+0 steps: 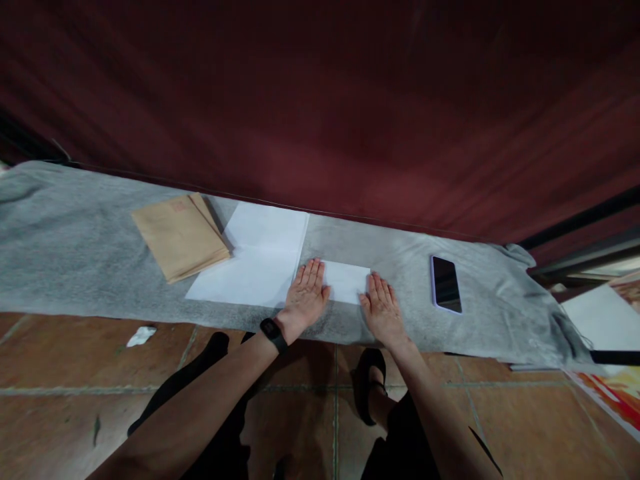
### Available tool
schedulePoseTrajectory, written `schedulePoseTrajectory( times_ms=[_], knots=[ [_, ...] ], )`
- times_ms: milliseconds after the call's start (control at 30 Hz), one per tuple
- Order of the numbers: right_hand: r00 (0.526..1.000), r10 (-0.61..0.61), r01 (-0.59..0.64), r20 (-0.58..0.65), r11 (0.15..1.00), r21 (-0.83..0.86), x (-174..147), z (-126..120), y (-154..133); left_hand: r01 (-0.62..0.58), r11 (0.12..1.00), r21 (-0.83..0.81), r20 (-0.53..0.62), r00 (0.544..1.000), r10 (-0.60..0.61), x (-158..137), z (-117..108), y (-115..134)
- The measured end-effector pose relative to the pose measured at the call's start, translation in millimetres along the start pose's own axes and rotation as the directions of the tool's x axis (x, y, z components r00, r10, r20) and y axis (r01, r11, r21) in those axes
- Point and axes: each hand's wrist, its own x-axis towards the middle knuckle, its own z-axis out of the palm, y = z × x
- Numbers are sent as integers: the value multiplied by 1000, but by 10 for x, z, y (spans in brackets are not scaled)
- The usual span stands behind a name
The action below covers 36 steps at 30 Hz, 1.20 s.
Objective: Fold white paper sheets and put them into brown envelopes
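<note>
A folded white sheet of paper [345, 281] lies flat on the grey cloth between my hands. My left hand [306, 297] rests on its left end, palm down with fingers stretched out; a black watch is on that wrist. At the right end, my right hand [384, 310] lies flat with its fingers out, covering the edge. Left of my left hand are larger white sheets [265, 260] with a crease across them. Brown envelopes [183, 237] are piled partly over the sheets' left side.
A phone [446, 285] in a lilac case lies right of my right hand. Grey cloth [75, 240] covers the narrow surface, with a dark red panel [320, 120] behind it. Below, crumpled white tissue [141, 336] lies on the tiled floor [310, 413]. Papers [607, 317] sit at far right.
</note>
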Motion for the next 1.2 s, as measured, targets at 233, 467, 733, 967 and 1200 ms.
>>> schedulePoseTrajectory(
  times_ms=[233,467,733,967,1200],
  knots=[
    [998,50,-49,-31,998,40,113,-98,-101,-77,993,93,-81,993,85,-10,-19,118],
    [995,-81,70,51,978,195,117,-117,-520,-295,951,96,-13,955,298,-130,107,369],
    [994,-95,89,56,990,108,23,-73,-484,-252,966,67,-13,967,253,-146,168,272],
    [997,-72,71,23,997,28,-10,-52,-369,-186,981,53,-39,981,188,-125,123,133],
    [999,-37,36,37,999,20,-34,-79,-244,-131,986,100,-43,990,136,-129,98,34]
  ],
)
